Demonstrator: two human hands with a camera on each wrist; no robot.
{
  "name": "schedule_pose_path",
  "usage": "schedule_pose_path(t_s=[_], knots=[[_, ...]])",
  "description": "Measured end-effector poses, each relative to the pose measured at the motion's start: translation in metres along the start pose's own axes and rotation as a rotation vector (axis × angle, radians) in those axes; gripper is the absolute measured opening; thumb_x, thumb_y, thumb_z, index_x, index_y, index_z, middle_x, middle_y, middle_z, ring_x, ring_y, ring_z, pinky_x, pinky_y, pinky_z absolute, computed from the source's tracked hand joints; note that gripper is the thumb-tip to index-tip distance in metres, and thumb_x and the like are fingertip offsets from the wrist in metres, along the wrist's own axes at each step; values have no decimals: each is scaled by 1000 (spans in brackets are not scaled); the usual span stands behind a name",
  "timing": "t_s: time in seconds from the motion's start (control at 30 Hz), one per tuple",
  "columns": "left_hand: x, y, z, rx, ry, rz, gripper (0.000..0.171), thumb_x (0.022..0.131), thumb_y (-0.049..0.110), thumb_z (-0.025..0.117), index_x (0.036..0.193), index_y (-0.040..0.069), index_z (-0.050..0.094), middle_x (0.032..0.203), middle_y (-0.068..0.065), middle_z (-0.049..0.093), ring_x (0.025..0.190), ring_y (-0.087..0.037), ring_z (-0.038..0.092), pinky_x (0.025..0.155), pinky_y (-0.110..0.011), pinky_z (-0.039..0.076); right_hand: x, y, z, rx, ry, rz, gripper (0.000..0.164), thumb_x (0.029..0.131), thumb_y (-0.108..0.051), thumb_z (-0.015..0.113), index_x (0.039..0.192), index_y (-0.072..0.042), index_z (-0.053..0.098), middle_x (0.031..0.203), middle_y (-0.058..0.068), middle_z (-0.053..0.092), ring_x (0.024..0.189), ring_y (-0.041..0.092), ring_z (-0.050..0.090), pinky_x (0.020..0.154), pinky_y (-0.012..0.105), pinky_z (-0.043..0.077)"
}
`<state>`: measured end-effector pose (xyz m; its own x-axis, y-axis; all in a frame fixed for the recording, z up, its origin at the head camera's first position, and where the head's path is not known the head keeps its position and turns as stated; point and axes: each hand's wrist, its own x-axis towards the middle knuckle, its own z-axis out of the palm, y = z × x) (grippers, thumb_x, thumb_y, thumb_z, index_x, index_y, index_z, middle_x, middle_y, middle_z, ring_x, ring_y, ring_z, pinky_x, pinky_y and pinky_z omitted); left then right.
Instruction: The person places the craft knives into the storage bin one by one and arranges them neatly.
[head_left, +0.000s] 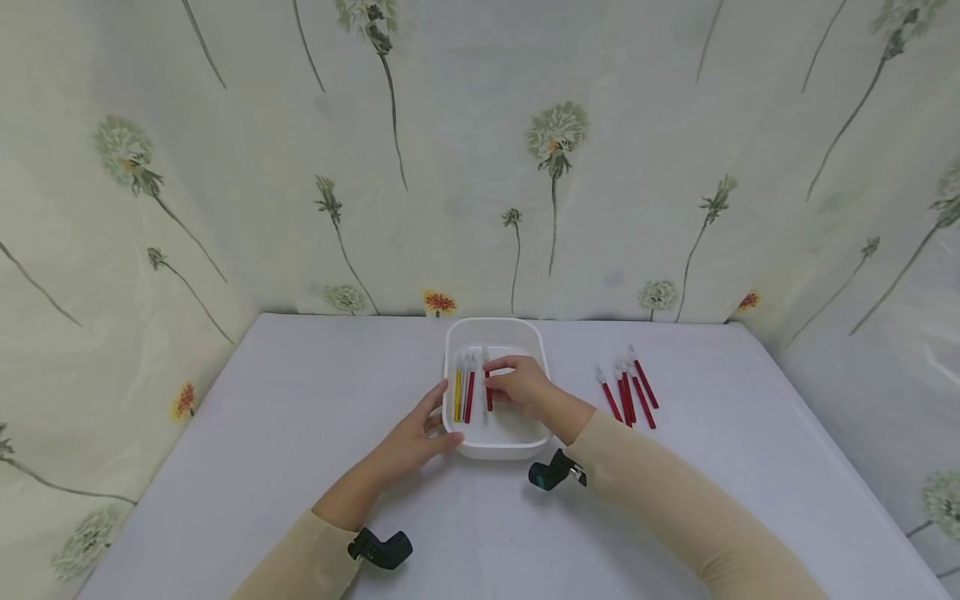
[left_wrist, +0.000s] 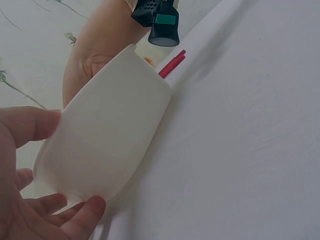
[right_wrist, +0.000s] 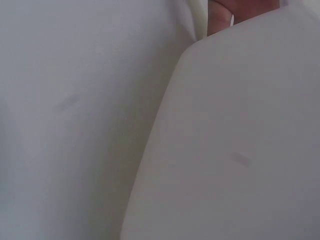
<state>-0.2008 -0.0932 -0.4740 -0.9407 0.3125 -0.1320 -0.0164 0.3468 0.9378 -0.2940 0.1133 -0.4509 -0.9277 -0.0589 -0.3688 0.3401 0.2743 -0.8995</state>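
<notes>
A white plastic basin (head_left: 498, 451) stands on the table in the head view. My left hand (head_left: 411, 440) holds its near left corner, thumb on the front wall and fingers along the left side. The left wrist view shows the spread thumb and fingers (left_wrist: 82, 220) against the outer wall. Inside the basin, my right hand (head_left: 522, 385) pinches a slim red pen (head_left: 490, 400) with a clear cap between thumb and fingertips. To its left lie a yellow pen (head_left: 457, 398) and another red pen (head_left: 470, 398), roughly parallel. Basin wall hides most of the right hand (right_wrist: 245, 11) in the right wrist view.
Several red pens (head_left: 643, 385) with clear caps lie loosely fanned on the white tablecloth (head_left: 330, 375), right of the basin and beyond my right forearm. A flower-print cloth (head_left: 450, 150) hangs behind the table. A dark camera (head_left: 551, 471) sits at my right wrist.
</notes>
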Motion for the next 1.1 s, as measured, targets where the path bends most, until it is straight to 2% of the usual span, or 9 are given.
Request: schedule_pose_path(t_s=[0.27, 0.43, 0.67, 1.1], knots=[[0, 0, 0, 4, -2, 10, 90, 92, 31, 74, 162, 25, 17, 164, -13, 25, 143, -39, 38, 103, -58, 44, 1, 3, 2, -50, 5, 21, 27, 92, -5, 71, 119, -6, 70, 118, 16, 66, 81, 20, 68, 75, 27, 59], [0, -1, 0, 4, -7, 5, 90, 92, 31, 73, 162, 26, 17, 164, -13, 24, 143, -38, 37, 104, -58, 43, 1, 4, 3, -43, -6, 16, 26, 92, -4, 70, 119, -4, 70, 119, 17, 65, 82, 20, 67, 77, 29, 59], [0, 0, 0, -29, -17, 10, 89, 93, 26, 73, 162, 25, 17, 164, -13, 24, 144, -37, 36, 105, -56, 43, 3, 7, 4, -48, -37, 8, 27, 93, -4, 69, 120, -4, 68, 117, 15, 65, 80, 18, 64, 71, 26, 57], [2, -2, 1, -31, -12, 6, 90, 92, 27, 73, 162, 26, 16, 164, -12, 25, 143, -36, 38, 105, -55, 43, 5, 8, 6, -65, -17, -20, 26, 92, -2, 69, 118, -4, 69, 115, 14, 66, 88, 20, 66, 76, 29, 59]])
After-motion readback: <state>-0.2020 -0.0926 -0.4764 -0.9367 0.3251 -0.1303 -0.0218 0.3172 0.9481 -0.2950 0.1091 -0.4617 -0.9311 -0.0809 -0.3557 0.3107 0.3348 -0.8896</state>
